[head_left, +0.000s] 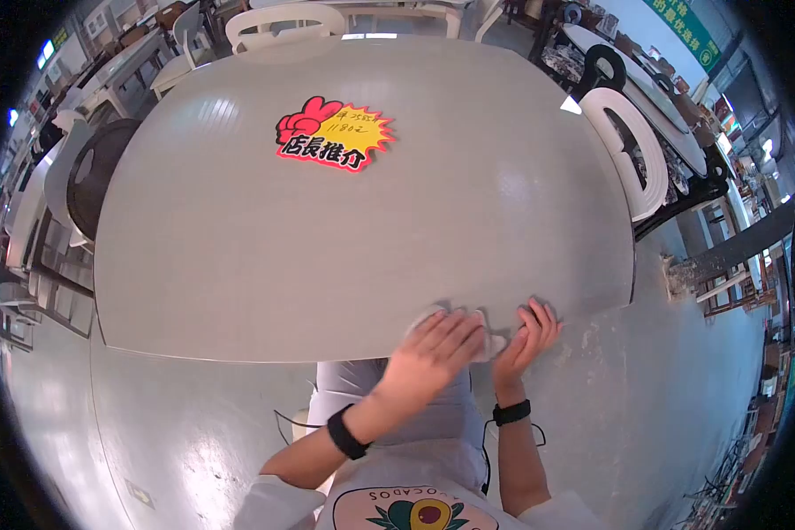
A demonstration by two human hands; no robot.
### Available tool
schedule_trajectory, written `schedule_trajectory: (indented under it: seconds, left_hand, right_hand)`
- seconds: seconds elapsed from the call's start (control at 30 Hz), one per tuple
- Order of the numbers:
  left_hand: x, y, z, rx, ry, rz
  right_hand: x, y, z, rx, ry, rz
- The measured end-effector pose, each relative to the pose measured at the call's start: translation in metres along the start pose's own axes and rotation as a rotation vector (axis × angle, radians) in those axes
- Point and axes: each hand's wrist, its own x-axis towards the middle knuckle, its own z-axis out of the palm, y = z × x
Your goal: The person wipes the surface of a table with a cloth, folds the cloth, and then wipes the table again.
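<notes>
My left hand point(435, 349) lies over a crumpled white cloth point(488, 348), pressing it onto the table top near the front edge. The cloth sticks out beyond the fingertips and on the side toward my other hand. Just to the right, my right hand point(526, 340) rests at the table's edge with its fingers stretched out and no object in it. The pale, glossy table point(344, 256) has rounded far corners. On its far part lies a yellow and red starburst price sign point(336, 134) with a pointing hand and handwritten numbers.
A white chair point(627, 150) stands close at the right side, a dark-backed chair point(97, 181) at the left, and another white chair point(284, 25) at the far side. A dark post point(742, 234) rises from the floor at right. More furniture fills the background.
</notes>
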Motion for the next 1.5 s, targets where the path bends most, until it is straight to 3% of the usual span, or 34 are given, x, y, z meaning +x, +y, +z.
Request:
schedule_trajectory:
  seconds: [0.27,0.37,0.5,0.67,0.87,0.97,1.17,1.5]
  left_hand:
    - [-0.104,-0.057,-0.094,0.42,-0.043,-0.325]
    - [-0.148,-0.083,-0.118,0.567,0.035,-0.416]
    - [-0.146,-0.083,-0.117,0.608,0.093,-0.469]
    - [-0.113,-0.075,-0.115,0.49,-0.041,-0.395]
    - [-0.061,-0.049,-0.068,0.32,-0.128,-0.173]
    - [-0.022,-0.029,-0.034,0.294,-0.11,-0.031]
    - [0.033,0.008,0.039,0.257,-0.023,0.023]
    - [0.02,0.004,0.018,0.198,-0.128,0.064]
  right_hand:
    - [0.001,0.002,0.002,-0.018,0.032,-0.026]
    - [0.001,0.006,0.006,-0.022,0.06,-0.042]
    - [-0.001,0.006,0.008,-0.026,0.072,-0.039]
    - [-0.002,0.009,0.007,-0.018,0.063,-0.041]
    - [-0.002,0.007,0.003,-0.026,0.044,-0.025]
    - [0.002,-0.001,-0.003,-0.046,0.01,-0.025]
    - [0.0,0.003,-0.008,-0.005,-0.049,0.009]
    - [0.001,0.003,-0.004,-0.011,-0.012,0.008]
